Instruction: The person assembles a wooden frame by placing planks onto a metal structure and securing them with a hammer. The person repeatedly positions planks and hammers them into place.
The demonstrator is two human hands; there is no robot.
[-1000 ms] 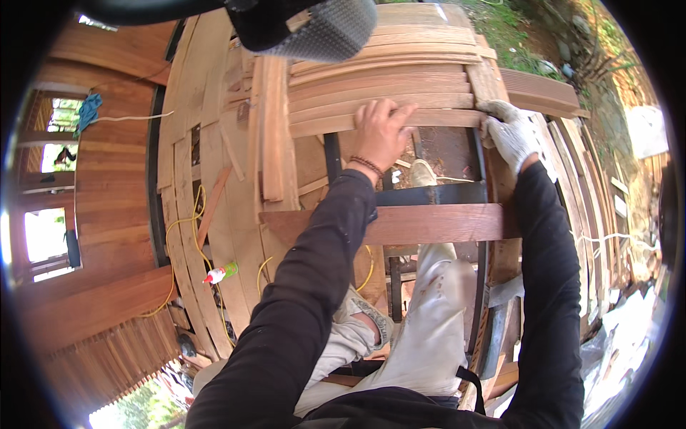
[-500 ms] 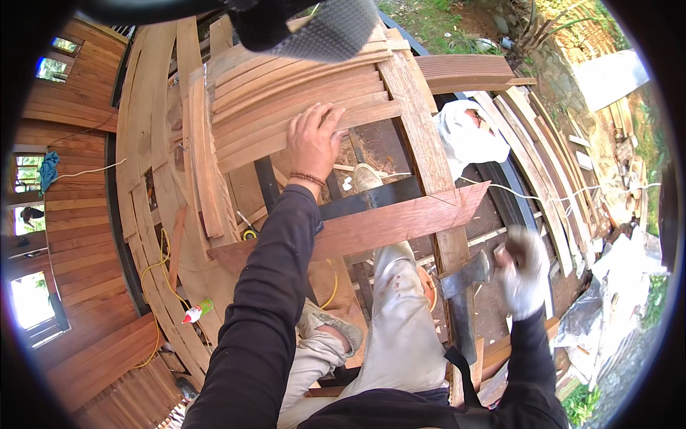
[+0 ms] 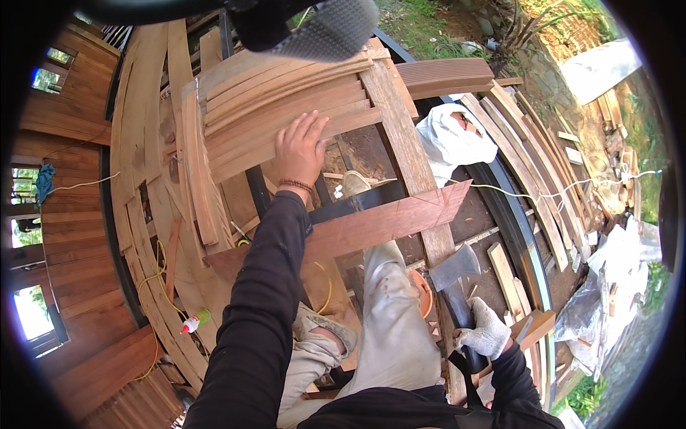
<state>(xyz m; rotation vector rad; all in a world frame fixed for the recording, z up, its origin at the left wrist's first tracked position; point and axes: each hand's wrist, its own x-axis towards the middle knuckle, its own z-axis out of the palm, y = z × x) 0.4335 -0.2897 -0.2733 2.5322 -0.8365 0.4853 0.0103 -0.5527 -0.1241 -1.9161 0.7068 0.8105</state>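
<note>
My bare left hand (image 3: 300,151) lies open, its fingers stretched over the edge of a stack of wooden boards (image 3: 286,93). A beaded bracelet circles that wrist. Below it, a reddish-brown plank (image 3: 386,225) with an angled mark near its right end rests across the frame, partly hidden by my left forearm. My right hand (image 3: 487,332), in a white knit glove, is closed around the dark handle of a hatchet (image 3: 456,268). The hatchet lies along a timber beam (image 3: 437,243), its wide blade pointing away from me. Some of the handle is hidden by the glove.
A white sack (image 3: 454,143) sits beyond the beam. A glue bottle (image 3: 194,322) and yellow cord (image 3: 153,279) lie at left. Long planks (image 3: 522,164) and plastic sheeting (image 3: 607,286) are at right. Gaps open between the dark joists around my legs (image 3: 393,314).
My right hand, blurred and apart from the hatchet before, has come down and inward and gripped its handle. My left hand stays on the boards. The view has shifted slightly.
</note>
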